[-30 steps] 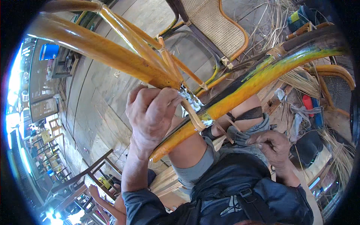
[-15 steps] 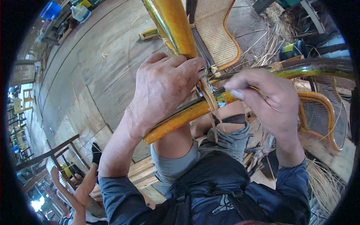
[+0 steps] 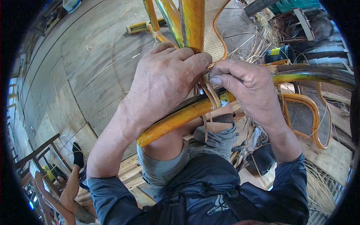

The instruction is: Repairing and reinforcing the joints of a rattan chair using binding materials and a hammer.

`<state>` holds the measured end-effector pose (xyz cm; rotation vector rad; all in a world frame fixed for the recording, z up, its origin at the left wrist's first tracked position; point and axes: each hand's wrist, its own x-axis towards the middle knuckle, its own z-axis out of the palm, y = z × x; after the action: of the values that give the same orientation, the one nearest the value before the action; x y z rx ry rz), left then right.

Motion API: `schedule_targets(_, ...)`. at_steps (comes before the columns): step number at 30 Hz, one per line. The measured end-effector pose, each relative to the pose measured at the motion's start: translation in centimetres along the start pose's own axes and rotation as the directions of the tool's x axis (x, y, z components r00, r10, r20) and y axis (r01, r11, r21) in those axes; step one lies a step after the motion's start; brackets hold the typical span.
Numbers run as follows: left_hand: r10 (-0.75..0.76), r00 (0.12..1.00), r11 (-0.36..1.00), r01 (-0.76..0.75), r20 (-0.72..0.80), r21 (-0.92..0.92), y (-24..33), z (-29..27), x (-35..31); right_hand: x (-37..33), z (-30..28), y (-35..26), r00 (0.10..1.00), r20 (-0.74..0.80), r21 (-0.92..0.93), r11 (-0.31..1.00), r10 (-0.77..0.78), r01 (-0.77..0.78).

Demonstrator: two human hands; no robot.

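A glossy yellow-brown rattan or bamboo frame lies across in front of me, its lower pole (image 3: 176, 122) above my lap. A thick upright pole (image 3: 192, 22) rises from its joint. My left hand (image 3: 168, 75) is closed at that joint, its fingers curled at the base of the upright; its fingertips are partly hidden. A flat tan cane strip (image 3: 213, 97) loops round the lower pole, with loose ends hanging beneath. My right hand (image 3: 247, 88) is closed in a pinch on the strip just right of my left fingers, thumb and forefinger together.
Woven-cane chair parts stand behind the joint and at the right, one a curved panel (image 3: 302, 116). Loose cane strands (image 3: 318, 183) lie at the lower right. A dark bucket (image 3: 279, 54) stands at the far right. Another person's leg (image 3: 69, 187) shows at the lower left, by a wooden chair.
My right hand has moved left and closed in beside my left hand at the joint. The frame has tilted slightly, and the view has shifted.
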<state>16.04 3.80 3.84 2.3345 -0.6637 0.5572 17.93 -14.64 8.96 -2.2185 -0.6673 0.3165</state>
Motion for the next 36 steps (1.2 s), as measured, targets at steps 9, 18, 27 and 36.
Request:
schedule_targets(9,-0.046,0.997,0.996,0.050,0.056,-0.072,0.0,-0.3,-0.3,-0.2,0.3,-0.1,0.926,0.092,-0.413,0.832,-0.366,0.370)
schedule_targets(18,-0.053,0.997,0.994,0.058,0.058,-0.088,-0.1,-0.2,-0.3,-0.3,0.3,0.2,0.923,0.117,-0.369,0.846,-0.367,0.384)
schedule_targets(27,-0.315,0.948,0.933,0.300,-0.051,-0.199,1.1,-1.1,-0.8,-0.6,0.8,0.5,0.938,0.054,-0.423,0.843,-0.343,0.333)
schedule_targets(36,-0.279,0.943,0.802,0.333,0.182,-0.496,0.7,-0.2,-1.3,-0.5,0.2,0.5,0.885,0.028,-0.429,0.794,-0.465,0.431)
